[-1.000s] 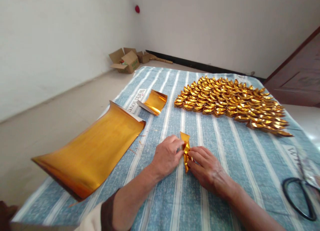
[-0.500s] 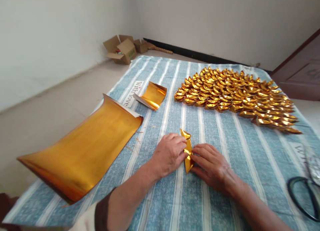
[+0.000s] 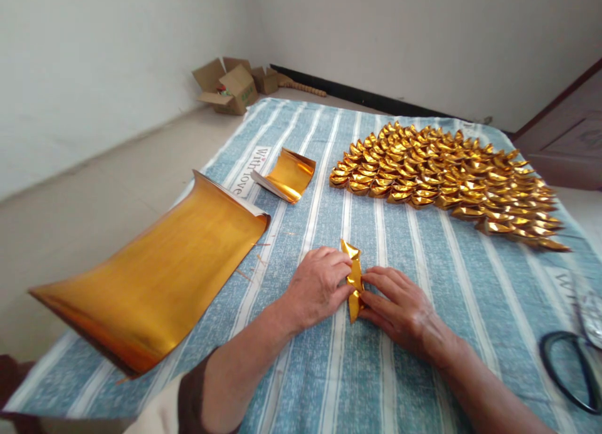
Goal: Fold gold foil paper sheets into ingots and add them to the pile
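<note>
While both hands pinched it, one crumpled gold foil piece (image 3: 353,280) stood between the left hand (image 3: 316,288) and right hand (image 3: 396,307); beyond them lay two gold sheet stacks and many folded ingots (image 3: 446,182).

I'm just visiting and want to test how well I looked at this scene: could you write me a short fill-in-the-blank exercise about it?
1. Both the left hand and the right hand pinch a small folded piece of ____ foil paper.
2. The blue cloth under the hands has white ____.
3. The black-handled scissors lie to the person's ____.
4. The open cardboard box stands on the ____.

Missing words: gold; stripes; right; floor
</note>
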{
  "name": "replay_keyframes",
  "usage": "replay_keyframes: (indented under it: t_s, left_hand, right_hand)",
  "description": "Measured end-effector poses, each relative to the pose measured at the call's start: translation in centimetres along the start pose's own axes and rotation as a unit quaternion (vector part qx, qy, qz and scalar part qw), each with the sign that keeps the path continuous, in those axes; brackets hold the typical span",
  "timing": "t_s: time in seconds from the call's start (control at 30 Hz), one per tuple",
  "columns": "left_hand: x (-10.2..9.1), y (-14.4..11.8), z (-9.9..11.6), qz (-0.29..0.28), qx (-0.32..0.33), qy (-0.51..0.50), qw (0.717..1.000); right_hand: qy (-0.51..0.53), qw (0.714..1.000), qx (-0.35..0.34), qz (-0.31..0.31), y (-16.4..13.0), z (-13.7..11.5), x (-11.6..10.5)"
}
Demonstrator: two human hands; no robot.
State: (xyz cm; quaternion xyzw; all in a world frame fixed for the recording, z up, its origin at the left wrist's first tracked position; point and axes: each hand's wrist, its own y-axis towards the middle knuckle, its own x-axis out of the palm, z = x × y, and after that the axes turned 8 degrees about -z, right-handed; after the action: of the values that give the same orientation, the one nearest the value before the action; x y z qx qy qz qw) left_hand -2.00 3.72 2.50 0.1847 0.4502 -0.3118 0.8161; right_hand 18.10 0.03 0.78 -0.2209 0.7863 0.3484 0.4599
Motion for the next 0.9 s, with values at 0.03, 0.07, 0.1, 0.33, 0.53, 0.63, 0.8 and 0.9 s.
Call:
replay_keyframes:
  t_s: [0.03, 0.07, 0.1, 0.33, 0.53, 0.63, 0.8, 0.9]
  left_hand:
    - [0.1, 0.0, -0.1, 0.003, 0.002, -0.003, 1.000]
    - [0.1, 0.0, -0.1, 0.007, 0.003, -0.005, 1.000]
    - [0.2, 0.0, -0.2, 0.010, 0.004, -0.006, 1.000]
    - [0.4, 0.0, -0.6, 0.016, 0.006, -0.015, 1.000]
    - [0.0, 0.0, -0.9, -0.004, 0.011, -0.031, 0.999]
    - [-0.1, 0.0, -0.9, -0.004, 0.011, -0.034, 0.999]
    - [0.0, 0.1, -1.0, -0.006, 0.003, -0.031, 0.999]
    - [0.0, 0.1, -1.0, -0.006, 0.004, -0.030, 1.000]
  right_hand:
    - [0.000, 1.000, -0.001, 0.002, 0.0, 0.0, 0.0]
    - [0.000, 1.000, -0.002, 0.004, 0.0, 0.0, 0.1]
    - [-0.001, 1.000, -0.002, 0.006, 0.0, 0.0, 0.1]
    - [0.008, 1.000, 0.009, 0.023, 0.2, 0.1, 0.4]
    - [0.035, 0.997, 0.044, 0.058, 0.4, -0.1, 1.2]
    - [0.045, 0.994, 0.068, 0.068, 0.4, -0.1, 1.7]
    - [0.049, 0.990, 0.108, 0.072, 0.6, -0.1, 2.5]
    - [0.045, 0.987, 0.138, 0.065, 0.7, -0.2, 2.7]
